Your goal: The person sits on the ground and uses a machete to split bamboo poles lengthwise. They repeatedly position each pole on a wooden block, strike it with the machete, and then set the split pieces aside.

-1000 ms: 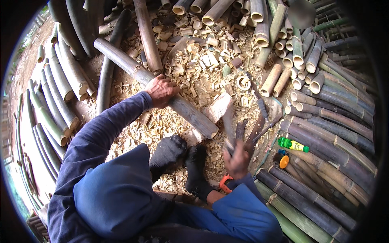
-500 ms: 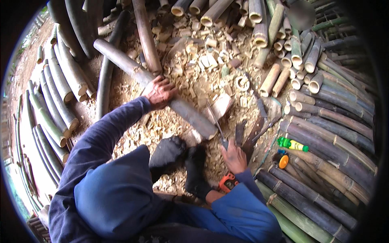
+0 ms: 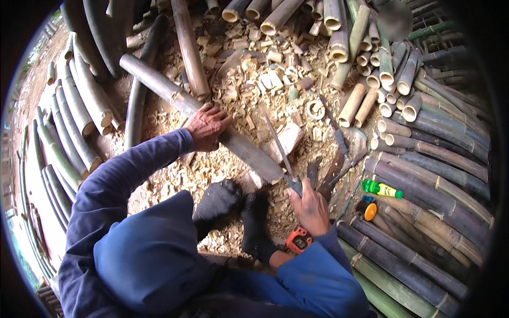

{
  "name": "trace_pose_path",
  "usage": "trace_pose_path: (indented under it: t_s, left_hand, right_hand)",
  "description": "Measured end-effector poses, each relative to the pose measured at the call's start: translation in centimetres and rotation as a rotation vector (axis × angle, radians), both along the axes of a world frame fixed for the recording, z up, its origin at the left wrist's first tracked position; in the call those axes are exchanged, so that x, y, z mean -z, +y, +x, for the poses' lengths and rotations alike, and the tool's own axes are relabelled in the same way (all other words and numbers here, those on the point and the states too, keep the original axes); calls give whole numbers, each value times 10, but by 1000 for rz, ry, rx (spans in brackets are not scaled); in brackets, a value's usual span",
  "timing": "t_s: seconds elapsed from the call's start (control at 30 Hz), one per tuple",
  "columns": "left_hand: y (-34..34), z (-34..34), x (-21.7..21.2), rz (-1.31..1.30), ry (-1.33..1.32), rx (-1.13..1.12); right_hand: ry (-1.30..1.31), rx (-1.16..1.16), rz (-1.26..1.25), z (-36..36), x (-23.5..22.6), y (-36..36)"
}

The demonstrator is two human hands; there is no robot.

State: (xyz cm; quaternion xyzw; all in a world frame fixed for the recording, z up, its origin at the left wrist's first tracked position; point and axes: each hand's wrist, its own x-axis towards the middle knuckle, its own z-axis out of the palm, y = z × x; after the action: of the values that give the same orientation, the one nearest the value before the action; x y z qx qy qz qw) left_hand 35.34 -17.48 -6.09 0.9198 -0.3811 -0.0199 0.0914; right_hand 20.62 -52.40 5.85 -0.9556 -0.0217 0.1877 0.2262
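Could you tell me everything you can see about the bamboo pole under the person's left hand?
The bamboo pole looks straight, round and greyish-brown, with paler marks at a joint just beyond the left hand, which grips it around the middle. It slants from upper left to lower right. Its lower stretch crosses pale wood, though I can't tell whether it rests there. Near its lower end is a knife in the right hand; contact is unclear.

The left grip [image 3: 208,127] hides part of the bamboo pole [image 3: 250,155] beneath it.
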Motion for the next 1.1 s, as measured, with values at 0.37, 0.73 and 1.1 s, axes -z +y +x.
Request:
trace_pose_path:
  t_s: [0.37, 0.73, 1.1]
  left_hand:
    - [-2, 18, 12, 289, 177, -23]
    - [-3, 18, 36, 266, 173, -33]
    - [-1, 8, 19, 34, 52, 17]
  right_hand:
    - [179, -34, -187, -5, 19, 9]
    - [16, -104, -289, -16, 42, -1]
    - [-41, -51, -116, -20, 52, -9]
